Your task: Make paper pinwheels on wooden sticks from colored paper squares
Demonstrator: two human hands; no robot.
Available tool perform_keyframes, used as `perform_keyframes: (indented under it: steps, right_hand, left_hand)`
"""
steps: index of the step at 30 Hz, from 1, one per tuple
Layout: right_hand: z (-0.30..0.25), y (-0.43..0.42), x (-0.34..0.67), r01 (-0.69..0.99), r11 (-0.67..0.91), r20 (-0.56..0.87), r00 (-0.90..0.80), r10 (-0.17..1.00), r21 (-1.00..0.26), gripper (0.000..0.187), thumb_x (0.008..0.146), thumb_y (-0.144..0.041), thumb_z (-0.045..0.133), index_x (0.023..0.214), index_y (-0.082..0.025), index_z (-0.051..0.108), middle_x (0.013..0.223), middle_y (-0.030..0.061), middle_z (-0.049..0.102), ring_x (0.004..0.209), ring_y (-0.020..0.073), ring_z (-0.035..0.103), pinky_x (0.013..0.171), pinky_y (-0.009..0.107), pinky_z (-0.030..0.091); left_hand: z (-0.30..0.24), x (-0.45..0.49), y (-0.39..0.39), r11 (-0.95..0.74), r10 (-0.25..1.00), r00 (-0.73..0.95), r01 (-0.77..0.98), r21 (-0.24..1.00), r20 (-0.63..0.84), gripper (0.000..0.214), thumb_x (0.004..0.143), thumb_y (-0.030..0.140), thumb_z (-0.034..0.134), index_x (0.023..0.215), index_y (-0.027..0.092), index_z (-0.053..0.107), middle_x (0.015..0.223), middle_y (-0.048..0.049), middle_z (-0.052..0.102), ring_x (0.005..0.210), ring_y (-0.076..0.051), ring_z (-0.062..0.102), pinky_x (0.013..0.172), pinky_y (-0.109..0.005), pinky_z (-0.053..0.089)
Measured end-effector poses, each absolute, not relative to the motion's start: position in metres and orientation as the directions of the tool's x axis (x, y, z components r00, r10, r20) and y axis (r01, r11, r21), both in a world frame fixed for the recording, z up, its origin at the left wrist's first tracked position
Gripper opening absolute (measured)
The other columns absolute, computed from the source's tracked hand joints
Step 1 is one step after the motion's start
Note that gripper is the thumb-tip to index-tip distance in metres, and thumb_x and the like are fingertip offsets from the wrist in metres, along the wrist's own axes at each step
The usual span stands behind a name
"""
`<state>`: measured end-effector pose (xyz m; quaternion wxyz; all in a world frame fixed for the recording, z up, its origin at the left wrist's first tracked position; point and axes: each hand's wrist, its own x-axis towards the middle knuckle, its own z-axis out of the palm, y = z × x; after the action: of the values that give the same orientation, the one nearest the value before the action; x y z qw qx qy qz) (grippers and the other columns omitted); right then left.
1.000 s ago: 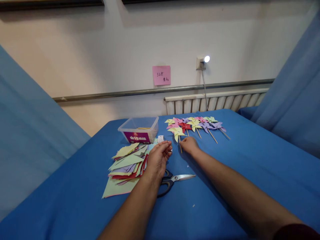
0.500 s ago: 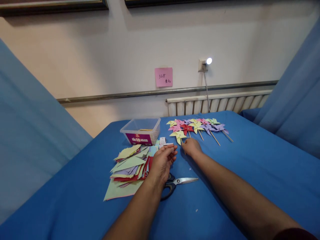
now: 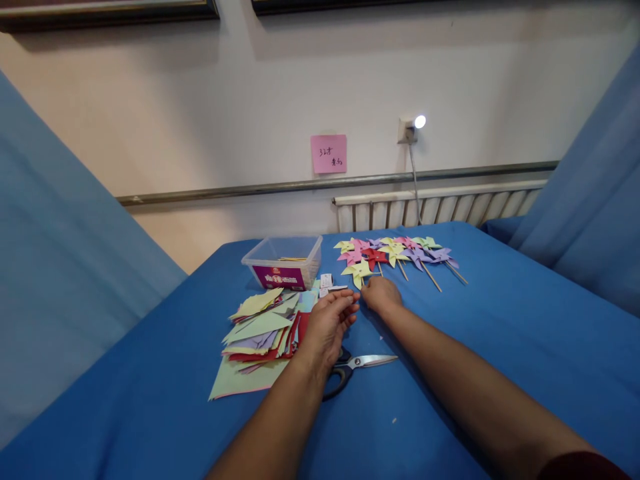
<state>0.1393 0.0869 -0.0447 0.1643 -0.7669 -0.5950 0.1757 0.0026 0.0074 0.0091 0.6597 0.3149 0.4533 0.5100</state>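
A pale yellow paper pinwheel [image 3: 358,271] lies at the front of the pinwheel group. My right hand [image 3: 381,293] is closed by its lower end, where the stick is; the fingers cover most of that stick. Left of it, my left hand [image 3: 331,323] hovers with loosely curled, slightly parted fingers, and nothing shows in them. Black-handled scissors [image 3: 363,361] lie beneath and right of the left wrist, blades pointing right. Stacks of coloured paper [image 3: 260,333] in green, red, yellow and purple are at the left of that hand.
A clear plastic box [image 3: 283,263] with thin sticks stands behind the paper. Two small white packets [image 3: 326,281] lie beside it. Several finished pinwheels [image 3: 395,252] on sticks spread at the back right. Behind the blue-covered table [image 3: 165,373] are a radiator [image 3: 450,203] and a wall.
The yellow pinwheel has tilted or shifted slightly, with my right hand still at its stick. My left hand has edged a little to the right, closer to the right hand.
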Motion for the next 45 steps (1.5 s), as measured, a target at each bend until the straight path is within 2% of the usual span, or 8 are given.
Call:
perform_keyframes:
  steps: [20,28,35,39,42,45]
  right_hand:
    - [-0.044,0.084,0.135,0.876,-0.208,-0.032,0.216,0.976,-0.436,0.034,0.092,-0.036,0.044,0.101,-0.017,0.07,0.104,0.0156,0.072,0.1,0.0255,0.067,0.079,0.031,0.045]
    - [-0.05,0.082,0.137,0.87,-0.167,0.01,0.194,0.981,-0.464,0.032,0.09,-0.036,0.046,0.095,-0.016,0.07,0.095,0.0155,0.073,0.089,0.0258,0.068,0.07,0.03,0.043]
    - [-0.048,0.063,0.145,0.797,-0.085,0.085,0.169,0.982,-0.598,0.027,0.087,-0.034,0.048,0.077,-0.017,0.068,0.076,0.0092,0.071,0.07,0.019,0.063,0.058,0.026,0.035]
    - [-0.049,0.039,0.144,0.701,-0.014,0.129,0.15,0.98,-0.713,0.034,0.086,-0.041,0.046,0.066,-0.018,0.062,0.064,0.0025,0.065,0.059,0.0144,0.056,0.052,0.024,0.032]
    - [-0.053,0.021,0.138,0.464,0.08,0.175,0.166,0.97,-0.882,0.032,0.082,-0.043,0.05,0.061,-0.019,0.056,0.056,-0.0008,0.058,0.052,0.0129,0.049,0.049,0.023,0.032]
    - [-0.055,0.011,0.133,0.317,0.142,0.196,0.145,0.97,-0.938,0.033,0.08,-0.047,0.054,0.061,-0.02,0.055,0.052,-0.0033,0.051,0.049,0.0117,0.043,0.048,0.023,0.031]
  left_hand:
    - [0.003,0.007,0.006,0.299,0.953,0.126,-0.265,0.917,-0.274,0.018,0.069,0.014,0.07,0.086,0.013,0.066,0.092,-0.0104,0.072,0.065,-0.01,0.063,0.058,-0.02,0.048]
    - [0.001,0.01,0.005,0.271,0.957,0.165,-0.211,0.939,-0.24,0.019,0.065,0.019,0.073,0.082,0.014,0.066,0.088,-0.0092,0.073,0.062,-0.009,0.061,0.055,-0.019,0.045]
    - [0.001,0.013,0.001,0.219,0.962,0.189,-0.112,0.969,-0.195,0.016,0.063,0.018,0.07,0.078,0.015,0.065,0.087,-0.0089,0.073,0.062,-0.009,0.061,0.056,-0.02,0.043]
    - [-0.001,0.016,-0.002,0.156,0.974,0.179,-0.075,0.985,-0.141,0.014,0.063,0.018,0.069,0.076,0.014,0.065,0.071,-0.0041,0.069,0.059,-0.009,0.058,0.056,-0.02,0.042]
    - [0.002,0.015,0.001,0.068,0.986,0.157,-0.036,0.997,-0.062,0.012,0.064,0.021,0.068,0.073,0.014,0.066,0.065,-0.0012,0.065,0.054,-0.008,0.054,0.055,-0.02,0.042]
    - [0.014,-0.002,0.011,-0.087,0.995,0.048,0.085,0.993,0.083,0.017,0.066,0.024,0.068,0.079,0.014,0.067,0.066,-0.0011,0.065,0.056,-0.011,0.056,0.056,-0.022,0.043]
